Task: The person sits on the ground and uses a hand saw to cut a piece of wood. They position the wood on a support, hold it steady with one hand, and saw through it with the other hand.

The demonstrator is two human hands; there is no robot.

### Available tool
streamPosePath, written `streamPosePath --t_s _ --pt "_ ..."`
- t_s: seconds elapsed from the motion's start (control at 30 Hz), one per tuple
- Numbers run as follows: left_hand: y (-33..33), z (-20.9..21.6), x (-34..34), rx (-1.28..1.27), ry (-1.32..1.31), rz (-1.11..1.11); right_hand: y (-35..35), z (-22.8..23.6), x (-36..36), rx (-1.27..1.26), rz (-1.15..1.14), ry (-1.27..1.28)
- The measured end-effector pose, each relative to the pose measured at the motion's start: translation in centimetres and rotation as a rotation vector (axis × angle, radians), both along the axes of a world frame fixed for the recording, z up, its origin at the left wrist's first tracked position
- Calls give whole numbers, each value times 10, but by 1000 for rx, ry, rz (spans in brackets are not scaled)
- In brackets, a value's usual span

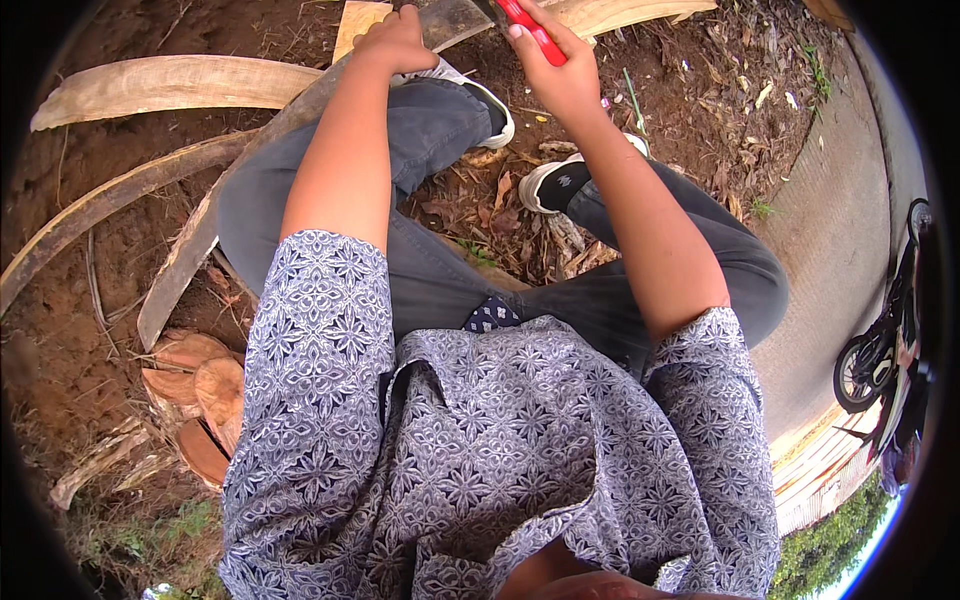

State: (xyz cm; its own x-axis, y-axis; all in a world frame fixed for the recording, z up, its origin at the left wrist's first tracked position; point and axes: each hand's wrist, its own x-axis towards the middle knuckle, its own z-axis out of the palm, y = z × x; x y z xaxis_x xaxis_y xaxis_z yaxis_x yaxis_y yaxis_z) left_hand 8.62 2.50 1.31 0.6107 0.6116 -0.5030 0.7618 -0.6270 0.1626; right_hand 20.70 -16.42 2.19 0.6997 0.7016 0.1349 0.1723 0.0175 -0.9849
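Observation:
My right hand (565, 75) is closed around the red handle (533, 30) of a tool at the top edge. The tool's working end runs out of view, so its kind is hidden. To the left, my left hand (395, 45) grips a long, dark, weathered wooden plank (310, 105) with its fingers curled down over it. This plank slants from the lower left across my leg up toward the tool. A pale wooden board (610, 12) lies beyond the right hand, and a small pale piece of wood (358, 22) sits behind the left.
I sit with legs folded on brown soil among wood chips and dry leaves. Curved boards (180, 85) and a thin strip (120, 190) lie to the left, near cut log pieces (215, 390). On the right are a concrete path (820, 230) and a parked motorbike (875, 360).

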Motion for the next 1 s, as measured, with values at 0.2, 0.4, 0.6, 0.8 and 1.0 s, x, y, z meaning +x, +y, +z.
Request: streamPosePath --t_s 0.2,0.4,0.6,0.8,1.0 --pt "1 5 3 -80 -16 43 -73 47 1 -327 88 -37" --pt "1 12 -1 -80 -16 79 -156 115 -13 -314 88 -176" --pt "1 -2 -1 -71 -35 91 -131 105 -14 -318 86 -200" --pt "10 -4 10 -39 -5 49 5 37 12 -209 65 -158" --pt "14 -13 -5 33 -8 34 -10 20 7 -200 83 -69"
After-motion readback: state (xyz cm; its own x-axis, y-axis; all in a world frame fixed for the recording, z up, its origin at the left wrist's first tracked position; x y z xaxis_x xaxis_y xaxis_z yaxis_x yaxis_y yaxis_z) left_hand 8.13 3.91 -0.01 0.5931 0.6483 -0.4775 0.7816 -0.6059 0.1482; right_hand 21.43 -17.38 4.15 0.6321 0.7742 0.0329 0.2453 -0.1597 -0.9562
